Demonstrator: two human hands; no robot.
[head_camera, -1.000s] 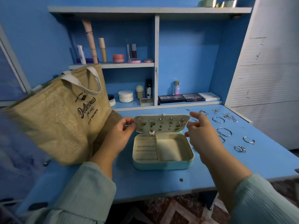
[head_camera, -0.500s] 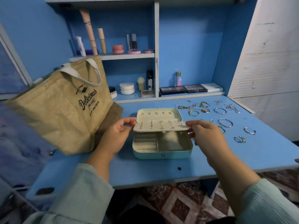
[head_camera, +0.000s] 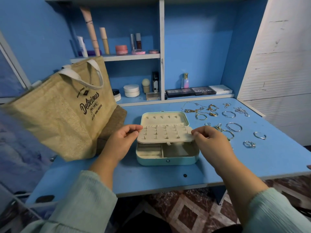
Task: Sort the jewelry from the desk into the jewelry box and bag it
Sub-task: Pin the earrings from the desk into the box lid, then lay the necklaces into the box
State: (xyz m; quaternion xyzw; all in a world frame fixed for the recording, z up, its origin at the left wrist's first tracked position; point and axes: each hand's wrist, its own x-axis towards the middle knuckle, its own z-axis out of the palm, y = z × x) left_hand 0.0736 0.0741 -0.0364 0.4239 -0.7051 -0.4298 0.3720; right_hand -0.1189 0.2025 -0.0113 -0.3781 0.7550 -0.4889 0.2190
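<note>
Jewelry box open; left hand and right hand pinch its earring-studded panel above the compartments.

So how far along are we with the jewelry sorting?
Early stage. Done: the jewelry box is open on the desk, and its earring panel already carries studs. In hand: the left hand and right hand pinch the panel's two ends, holding it flat over the tray. Left: the rings, bangles and chains lie loose on the desk, and the box is not in the tote bag.
</note>
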